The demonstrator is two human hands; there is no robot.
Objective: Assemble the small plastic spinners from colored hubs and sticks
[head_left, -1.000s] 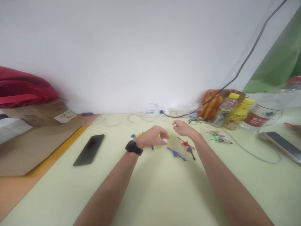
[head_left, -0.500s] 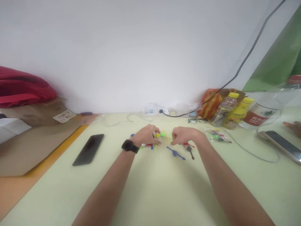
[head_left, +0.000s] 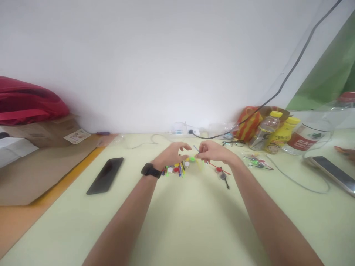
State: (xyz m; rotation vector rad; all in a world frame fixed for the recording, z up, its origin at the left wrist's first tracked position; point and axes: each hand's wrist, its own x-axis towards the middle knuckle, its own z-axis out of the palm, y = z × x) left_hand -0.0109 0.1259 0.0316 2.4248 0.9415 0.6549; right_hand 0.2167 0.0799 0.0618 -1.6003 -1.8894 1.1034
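Note:
My left hand [head_left: 177,153], with a black watch on its wrist, hovers over small coloured pieces, thumb and fingers apart and nothing between them. Under and beside it lie a white disc [head_left: 170,170], a red disc [head_left: 176,170] and blue and yellow pointers. My right hand [head_left: 209,151] pinches a thin blue pointer piece [head_left: 196,149] that sticks out to the left of the fingers. A green disc [head_left: 192,159] lies between the hands. Nearer my right forearm are a red pointer piece [head_left: 219,169] and a black one [head_left: 223,176].
A black phone [head_left: 105,176] lies at left beside cardboard [head_left: 50,162]. Bottles [head_left: 266,127], glasses [head_left: 233,143], a bag of pieces [head_left: 257,162] and another phone [head_left: 334,171] are at right. Part of another person's hand [head_left: 348,151] shows at the right edge.
The blue pointer piece has left the table and is now in my right hand, which has moved slightly up. My left hand has opened wider and moved up a little.

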